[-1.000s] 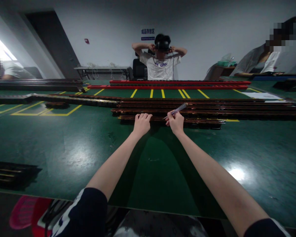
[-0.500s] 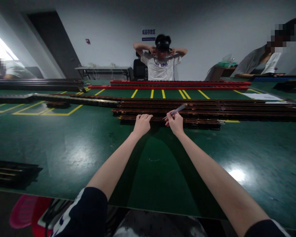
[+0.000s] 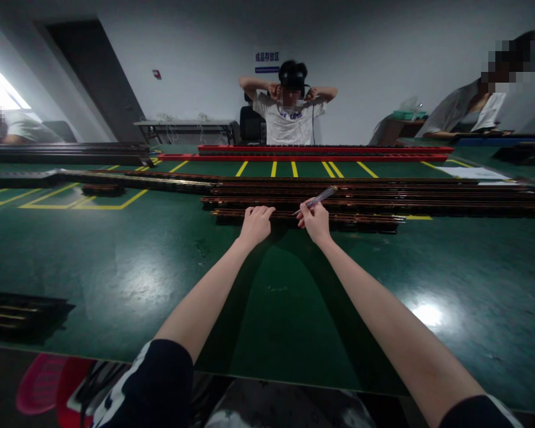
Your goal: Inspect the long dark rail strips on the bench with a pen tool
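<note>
Long dark strips [image 3: 365,205] with copper-coloured edges lie side by side across the green table. My left hand [image 3: 256,224] is on the front dark strip [image 3: 365,224], its fingers bent over the edge; the thumb's grip is mostly hidden. To its right, my right hand [image 3: 315,223] is closed around a thin screwdriver [image 3: 324,195] with a clear handle. The tool is tilted, with its handle end up to the right and its thin tip pointing down left, close to the front strips. Whether the tip touches anything is too small to tell.
Red rails [image 3: 321,157] run along the far side of the green table [image 3: 276,315]. More dark strips [image 3: 22,312] lie at the near left, and a white sheet [image 3: 477,173] at the right. A person [image 3: 289,119] sits opposite, arms raised; others are at both sides.
My hands and the screwdriver hold almost the same pose. The whole view has shifted very slightly. At the right, the other person's arm has moved lower towards the table.
</note>
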Demonstrator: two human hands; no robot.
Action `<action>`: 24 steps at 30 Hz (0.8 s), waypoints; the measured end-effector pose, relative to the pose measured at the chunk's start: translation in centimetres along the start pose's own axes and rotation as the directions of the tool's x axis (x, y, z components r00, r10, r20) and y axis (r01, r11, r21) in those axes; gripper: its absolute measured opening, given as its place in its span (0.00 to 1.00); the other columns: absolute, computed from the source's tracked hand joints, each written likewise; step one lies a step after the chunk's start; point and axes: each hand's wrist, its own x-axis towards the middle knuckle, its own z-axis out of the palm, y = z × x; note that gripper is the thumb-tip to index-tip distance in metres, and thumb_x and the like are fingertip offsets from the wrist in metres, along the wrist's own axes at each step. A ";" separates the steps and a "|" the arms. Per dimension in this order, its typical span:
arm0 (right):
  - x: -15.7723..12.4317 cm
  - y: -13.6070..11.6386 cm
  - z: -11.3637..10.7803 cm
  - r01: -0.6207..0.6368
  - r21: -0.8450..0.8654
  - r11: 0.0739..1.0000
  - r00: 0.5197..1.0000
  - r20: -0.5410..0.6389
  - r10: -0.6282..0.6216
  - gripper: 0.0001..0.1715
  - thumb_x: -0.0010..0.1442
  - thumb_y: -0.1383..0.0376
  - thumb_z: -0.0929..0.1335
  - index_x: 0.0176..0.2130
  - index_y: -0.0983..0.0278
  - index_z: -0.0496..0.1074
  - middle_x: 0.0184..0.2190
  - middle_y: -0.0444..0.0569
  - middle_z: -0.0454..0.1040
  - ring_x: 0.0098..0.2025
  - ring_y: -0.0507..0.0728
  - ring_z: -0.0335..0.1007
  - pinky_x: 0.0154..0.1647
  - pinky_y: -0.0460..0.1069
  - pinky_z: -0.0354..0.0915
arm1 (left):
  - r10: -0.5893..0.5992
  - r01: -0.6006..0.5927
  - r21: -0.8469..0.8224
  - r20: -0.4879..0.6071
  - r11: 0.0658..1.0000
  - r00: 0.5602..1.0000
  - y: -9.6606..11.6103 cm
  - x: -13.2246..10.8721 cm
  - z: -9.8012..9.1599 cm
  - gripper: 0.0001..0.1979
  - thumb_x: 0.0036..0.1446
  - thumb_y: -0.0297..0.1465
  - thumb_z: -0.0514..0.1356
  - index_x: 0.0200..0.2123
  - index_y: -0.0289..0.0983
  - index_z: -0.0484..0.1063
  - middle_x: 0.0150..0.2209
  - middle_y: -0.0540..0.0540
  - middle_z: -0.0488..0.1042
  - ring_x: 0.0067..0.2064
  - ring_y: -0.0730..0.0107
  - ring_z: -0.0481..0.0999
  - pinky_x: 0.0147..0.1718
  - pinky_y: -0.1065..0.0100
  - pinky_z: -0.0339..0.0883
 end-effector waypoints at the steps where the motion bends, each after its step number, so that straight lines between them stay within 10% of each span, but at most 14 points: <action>1: 0.0 0.0 0.0 -0.001 -0.002 1.000 1.000 0.000 0.001 0.15 0.59 0.53 0.66 0.33 0.63 0.63 0.20 0.40 0.69 0.16 0.48 0.65 0.15 0.42 0.62 | 0.000 0.000 0.005 0.004 1.000 1.000 0.0 0.0 0.0 0.23 0.58 0.21 0.46 0.55 0.37 0.68 0.53 0.41 0.73 0.56 0.59 0.69 0.59 0.52 0.54; 24: 0.1 0.4 -0.1 0.017 0.007 1.000 1.000 0.015 -0.017 0.16 0.59 0.53 0.66 0.34 0.63 0.63 0.20 0.40 0.69 0.16 0.48 0.66 0.15 0.42 0.63 | -0.014 0.011 0.072 0.039 0.997 0.999 0.1 0.1 0.0 0.23 0.58 0.21 0.47 0.56 0.35 0.66 0.54 0.41 0.72 0.56 0.58 0.68 0.57 0.54 0.55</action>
